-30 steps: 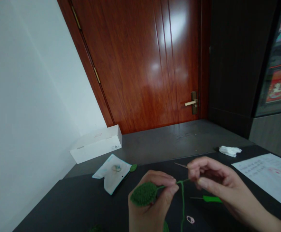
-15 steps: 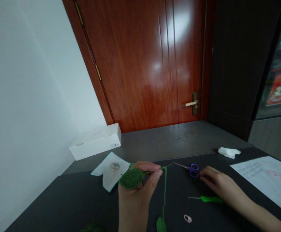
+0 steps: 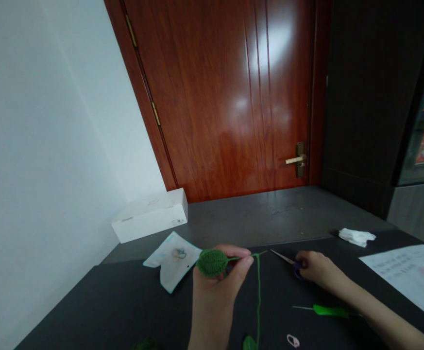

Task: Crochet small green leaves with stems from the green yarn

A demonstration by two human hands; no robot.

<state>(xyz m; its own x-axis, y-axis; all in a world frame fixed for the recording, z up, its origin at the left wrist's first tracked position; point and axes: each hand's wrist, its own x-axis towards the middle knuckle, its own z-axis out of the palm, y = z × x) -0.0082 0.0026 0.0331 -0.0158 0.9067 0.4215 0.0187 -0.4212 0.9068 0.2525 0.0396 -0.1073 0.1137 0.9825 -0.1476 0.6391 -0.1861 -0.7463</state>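
Observation:
My left hand (image 3: 222, 277) is closed, with a green crocheted piece (image 3: 212, 263) resting over it. Its thumb and finger pinch a taut green strand and what looks like a thin needle (image 3: 264, 252) poking out to the right. From there green yarn (image 3: 259, 296) hangs down to a second small green crocheted piece (image 3: 249, 342) at the bottom edge. My right hand (image 3: 315, 267) has its fingers closed around the purple handles of the scissors (image 3: 283, 256), which lie on the table with blades pointing left; the fingers partly cover the handles.
Below my right hand lies a green-handled hook (image 3: 330, 310), and nearer me a pink stitch marker (image 3: 293, 340). A white cloth-like piece (image 3: 173, 262) and a white box (image 3: 151, 216) are at left. Crumpled tissue (image 3: 356, 237) and a printed sheet (image 3: 408, 277) are at right.
My right hand has moved from beside the scissors onto their handles. The left hand keeps its pinch, and the crocheted piece has tilted slightly. The whole view has shifted a little.

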